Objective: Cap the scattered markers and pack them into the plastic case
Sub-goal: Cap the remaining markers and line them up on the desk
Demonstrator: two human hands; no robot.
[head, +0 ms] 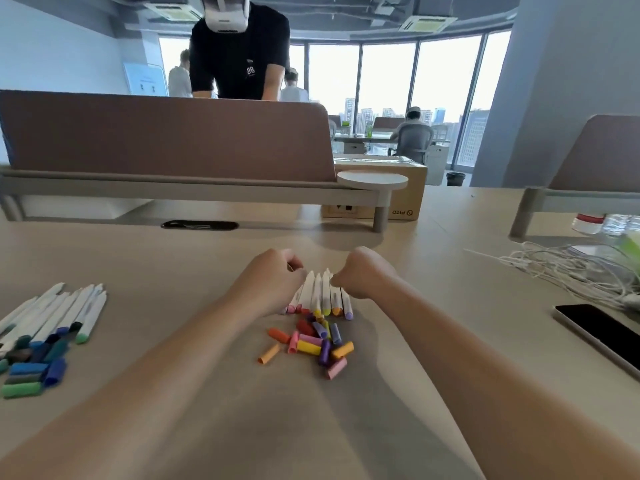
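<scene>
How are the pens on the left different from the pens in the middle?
The left pens have blue, green and dark ends; the middle pens have pink, yellow, orange and purple ones. The left pens lie fanned out, untouched; the middle pens sit bunched between the left hand and right hand. Both have white bodies and loose caps nearby.

both arms are unclothed as far as the frame shows: the left forearm (166, 358) and right forearm (467, 341) are bare of any sleeve, and the left hand (268, 284) and right hand (363, 275) are bare too.
</scene>
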